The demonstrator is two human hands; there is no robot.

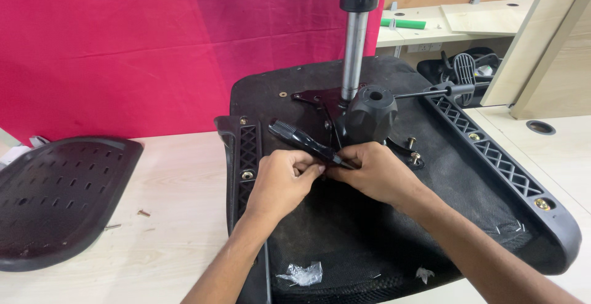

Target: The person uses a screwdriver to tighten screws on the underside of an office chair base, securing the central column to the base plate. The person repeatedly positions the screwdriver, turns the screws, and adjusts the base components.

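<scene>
Left hand (284, 178) and right hand (373, 170) side by side, fingers curled, fingertips meeting, forearms extended

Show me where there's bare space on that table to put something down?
Bare pale wooden tabletop lies between the perforated black plastic backrest and the upturned black chair seat, apart from stray screws. It is crowded around the left hand and right hand.

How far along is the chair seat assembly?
Done: the mechanism plate with gas cylinder sits on the upturned seat, and both side brackets show bolts. In hand: the left hand and right hand work at the lever. Left: the backrest lies apart and loose screws remain on the table.
</scene>
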